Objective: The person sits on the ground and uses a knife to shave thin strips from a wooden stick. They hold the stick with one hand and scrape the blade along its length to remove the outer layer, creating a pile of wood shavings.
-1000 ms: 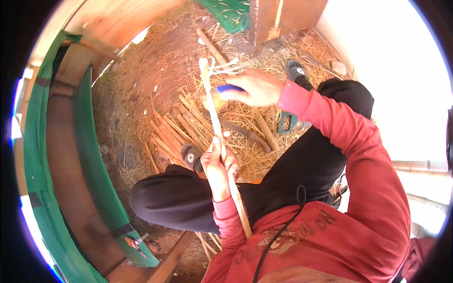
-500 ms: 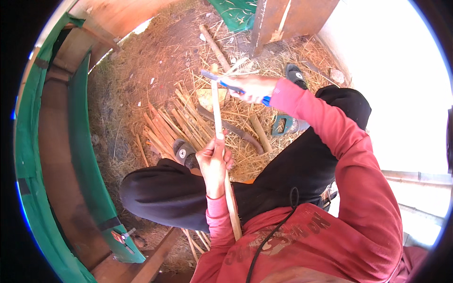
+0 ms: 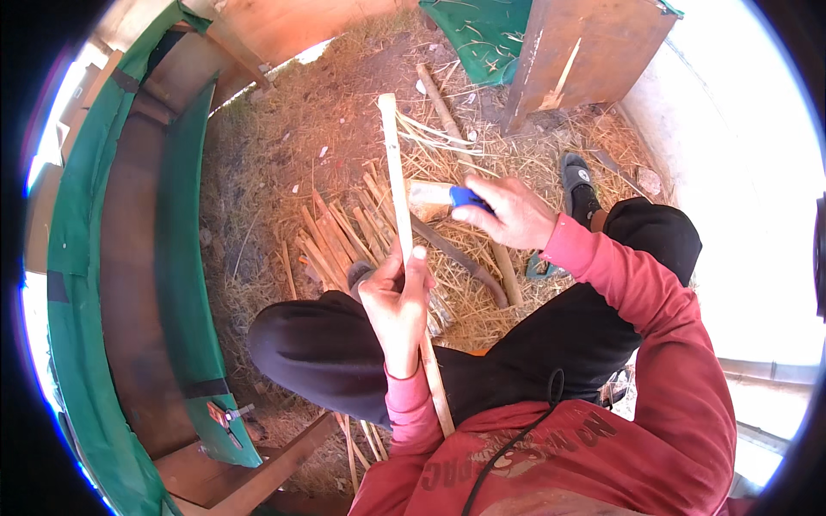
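Observation:
My left hand [image 3: 397, 301] is closed around a long pale wooden strip [image 3: 401, 202], the thumb lying along it. The strip slants upward from my lap, its lower end against my red sweatshirt and its far end raised over the floor. To the right of the strip, my right hand [image 3: 509, 211] grips a blue-handled knife [image 3: 469, 199], apart from the wood. Its blade is hard to make out against the pale wood block [image 3: 426, 196] behind it. Thin pale shavings [image 3: 439, 138] curl beside the strip's upper part.
Several split sticks [image 3: 331, 236] lie in a pile on the straw-strewn ground ahead. A dark curved branch [image 3: 460, 258] and a round pole [image 3: 443, 107] lie nearby. At the left stands a green-edged wooden frame [image 3: 185, 249]. A brown board [image 3: 585, 64] stands at the far right.
My right hand with the knife has come down toward me and to the right, off the strip's upper end. The view has shifted slightly. My left hand keeps its hold.

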Available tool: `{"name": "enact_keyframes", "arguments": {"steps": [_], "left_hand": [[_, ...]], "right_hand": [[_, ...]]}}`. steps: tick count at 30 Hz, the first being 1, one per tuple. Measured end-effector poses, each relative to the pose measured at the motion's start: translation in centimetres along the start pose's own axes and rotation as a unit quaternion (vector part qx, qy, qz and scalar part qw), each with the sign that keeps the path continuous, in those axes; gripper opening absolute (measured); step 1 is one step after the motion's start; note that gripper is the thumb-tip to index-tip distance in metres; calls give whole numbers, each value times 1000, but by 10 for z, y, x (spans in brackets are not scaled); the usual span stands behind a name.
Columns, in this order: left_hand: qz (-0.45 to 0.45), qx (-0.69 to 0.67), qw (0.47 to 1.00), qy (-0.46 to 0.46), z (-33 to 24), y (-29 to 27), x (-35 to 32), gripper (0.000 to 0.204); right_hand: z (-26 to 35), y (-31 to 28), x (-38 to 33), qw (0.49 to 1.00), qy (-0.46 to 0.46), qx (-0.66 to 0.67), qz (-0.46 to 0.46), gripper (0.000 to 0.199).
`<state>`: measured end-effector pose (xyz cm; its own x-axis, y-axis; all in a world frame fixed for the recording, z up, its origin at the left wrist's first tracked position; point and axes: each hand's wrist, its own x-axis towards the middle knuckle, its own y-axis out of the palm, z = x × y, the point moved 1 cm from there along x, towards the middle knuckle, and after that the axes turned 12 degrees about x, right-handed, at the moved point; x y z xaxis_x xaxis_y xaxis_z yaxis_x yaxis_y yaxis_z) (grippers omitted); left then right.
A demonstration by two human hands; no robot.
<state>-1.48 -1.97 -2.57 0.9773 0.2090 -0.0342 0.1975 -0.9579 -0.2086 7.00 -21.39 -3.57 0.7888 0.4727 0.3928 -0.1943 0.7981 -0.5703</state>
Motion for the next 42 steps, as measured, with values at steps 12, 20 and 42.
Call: {"name": "enact_keyframes", "arguments": {"steps": [12, 20, 42], "left_hand": [[102, -226, 967, -56, -8, 18, -22, 28], [134, -305, 941, -66, -3, 18, -23, 32], [122, -314, 934, -118, 7, 11, -15, 30]], "right_hand": [[-3, 1, 20, 962, 120, -230, -90, 34], [-2, -24, 15, 980, 5, -148, -137, 35], [5, 4, 0, 968, -62, -241, -3, 41]]}}
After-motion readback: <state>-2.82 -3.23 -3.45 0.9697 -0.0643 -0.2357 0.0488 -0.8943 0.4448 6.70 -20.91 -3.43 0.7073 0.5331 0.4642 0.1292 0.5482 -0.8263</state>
